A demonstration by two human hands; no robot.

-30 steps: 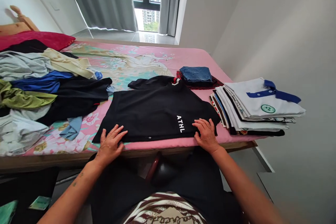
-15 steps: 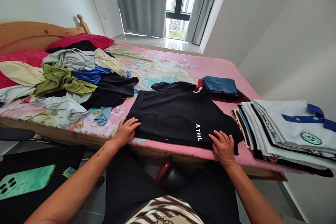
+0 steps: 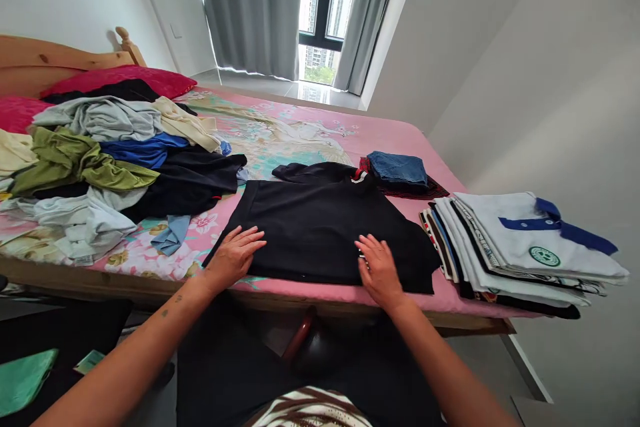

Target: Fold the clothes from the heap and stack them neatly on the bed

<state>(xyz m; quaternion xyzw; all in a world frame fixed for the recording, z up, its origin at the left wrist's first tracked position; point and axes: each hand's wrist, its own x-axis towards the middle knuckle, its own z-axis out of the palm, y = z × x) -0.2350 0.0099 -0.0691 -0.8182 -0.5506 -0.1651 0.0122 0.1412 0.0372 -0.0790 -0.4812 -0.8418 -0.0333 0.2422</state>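
Observation:
A black shirt (image 3: pixel 310 220) with a red and white trimmed collar lies spread out along the near edge of the bed, its collar toward the right. On the shirt's left end, near the hem, rests my left hand (image 3: pixel 235 253), fingers stretched out. My right hand (image 3: pixel 379 268) lies over the chest part with fingers extended, covering the white lettering. Neither hand grips the cloth.
Loose clothes (image 3: pixel 115 167) lie heaped on the bed's left side before red pillows (image 3: pixel 165 80). At the right edge stands a stack of folded shirts (image 3: pixel 520 253), with folded jeans (image 3: pixel 400 167) behind it. A green phone (image 3: pixel 25 380) lies lower left.
My right hand has slid left across the shirt onto the lettering. My left hand stays near the hem. The whole view has turned somewhat to the right.

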